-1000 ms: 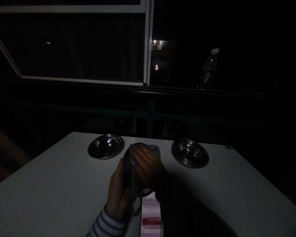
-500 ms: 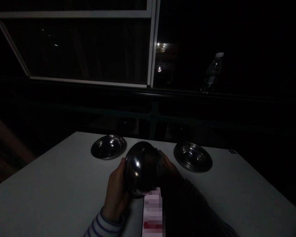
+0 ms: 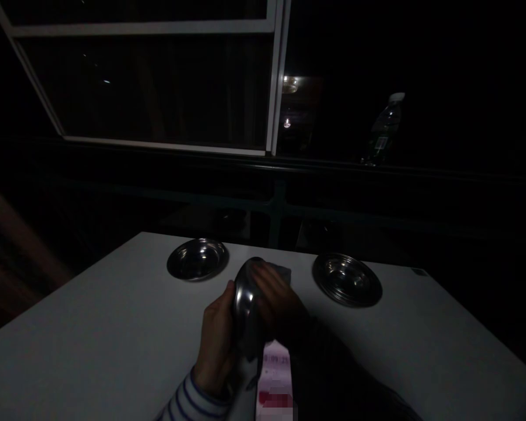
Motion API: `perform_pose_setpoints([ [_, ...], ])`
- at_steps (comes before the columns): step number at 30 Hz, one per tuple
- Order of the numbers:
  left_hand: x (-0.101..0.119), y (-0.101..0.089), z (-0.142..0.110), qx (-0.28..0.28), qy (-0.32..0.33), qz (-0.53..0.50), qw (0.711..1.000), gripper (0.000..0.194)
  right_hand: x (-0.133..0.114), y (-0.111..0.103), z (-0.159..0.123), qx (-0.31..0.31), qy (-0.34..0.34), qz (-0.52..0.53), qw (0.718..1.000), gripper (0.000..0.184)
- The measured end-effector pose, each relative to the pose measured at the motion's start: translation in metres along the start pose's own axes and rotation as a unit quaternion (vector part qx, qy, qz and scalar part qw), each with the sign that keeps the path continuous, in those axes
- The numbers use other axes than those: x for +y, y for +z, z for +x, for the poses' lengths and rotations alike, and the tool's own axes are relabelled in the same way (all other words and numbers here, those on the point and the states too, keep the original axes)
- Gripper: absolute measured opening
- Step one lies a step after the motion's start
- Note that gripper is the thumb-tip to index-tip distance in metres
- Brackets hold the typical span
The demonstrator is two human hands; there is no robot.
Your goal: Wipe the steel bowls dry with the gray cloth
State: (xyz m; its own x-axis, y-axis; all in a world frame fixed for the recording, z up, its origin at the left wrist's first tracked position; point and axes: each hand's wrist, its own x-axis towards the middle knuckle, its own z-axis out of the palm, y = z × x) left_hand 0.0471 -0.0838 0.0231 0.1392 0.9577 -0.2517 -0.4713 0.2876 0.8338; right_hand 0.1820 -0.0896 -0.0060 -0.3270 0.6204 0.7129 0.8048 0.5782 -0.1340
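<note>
A shiny steel bowl [image 3: 244,304] is tilted above the table, its rounded outside showing. My left hand [image 3: 217,333] grips it by the left rim, thumb up along the edge. My right hand [image 3: 277,295] lies over the bowl's right side, fingers pressing a grey cloth [image 3: 284,271] against the metal. Part of the cloth sticks out past the fingers; the rest is hidden beneath the hand. Below the bowl, a phone [image 3: 276,374] with a lit pinkish screen is partly covered by my right forearm.
A shallow steel dish [image 3: 197,260] lies at the table's back left. Several stacked steel dishes [image 3: 347,279] lie at the back right. Behind the white table [image 3: 114,327], a plastic bottle [image 3: 383,130] stands on a dark ledge beside a window frame [image 3: 277,76]. The room is dim.
My right hand has come from behind the bowl's right edge onto its outer surface with the cloth. The bowl has turned and looks narrower. The view has shifted slightly.
</note>
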Motion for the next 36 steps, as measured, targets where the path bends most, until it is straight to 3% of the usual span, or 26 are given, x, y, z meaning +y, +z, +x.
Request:
perform_pose_setpoints([
  [3,0.005,0.003,-0.003,0.023,0.031,0.028,0.999,0.036,0.0,-0.001,0.002,0.028,0.067,0.005,0.997,0.045],
  [7,0.003,0.005,-0.003,-0.022,0.03,0.027,0.999,0.033,-0.022,0.004,-0.012,0.003,-0.014,-0.033,0.999,0.047],
  [9,-0.003,0.003,-0.004,-0.023,0.035,0.046,0.998,0.034,-0.015,0.005,-0.015,-0.005,-0.011,0.005,1.0,0.045],
  [11,-0.009,0.0,-0.007,-0.018,0.042,0.076,0.996,0.038,0.006,0.006,-0.011,0.006,0.064,0.088,0.994,0.043],
  [14,-0.013,-0.002,-0.01,-0.024,0.05,0.122,0.991,0.041,0.039,0.003,0.001,-0.003,0.221,0.242,0.945,0.041],
  [16,-0.012,-0.001,-0.01,-0.026,0.062,0.145,0.987,0.041,0.043,-0.001,0.011,-0.007,0.264,0.275,0.924,0.039],
  [18,-0.008,0.002,-0.008,-0.021,0.077,0.154,0.985,0.041,0.031,-0.006,0.019,0.013,0.218,0.223,0.95,0.039],
  [21,0.002,0.007,-0.003,-0.011,0.099,0.126,0.987,0.035,-0.004,-0.008,0.021,0.021,0.047,0.072,0.996,0.043],
  [24,0.01,0.005,0.003,-0.013,0.108,0.061,0.992,0.026,-0.029,0.001,0.009,0.031,-0.066,-0.046,0.996,0.043],
  [28,0.014,-0.002,0.006,-0.018,0.06,0.016,0.998,0.03,-0.031,0.014,-0.003,0.061,-0.167,-0.114,0.977,0.036],
  [31,0.016,-0.004,0.003,0.004,0.078,0.034,0.996,0.031,-0.025,0.008,0.009,0.035,-0.166,-0.082,0.982,0.039],
  [36,0.018,-0.004,-0.005,0.04,0.124,0.112,0.985,0.036,-0.009,-0.016,0.042,0.002,-0.069,0.043,0.997,0.044],
])
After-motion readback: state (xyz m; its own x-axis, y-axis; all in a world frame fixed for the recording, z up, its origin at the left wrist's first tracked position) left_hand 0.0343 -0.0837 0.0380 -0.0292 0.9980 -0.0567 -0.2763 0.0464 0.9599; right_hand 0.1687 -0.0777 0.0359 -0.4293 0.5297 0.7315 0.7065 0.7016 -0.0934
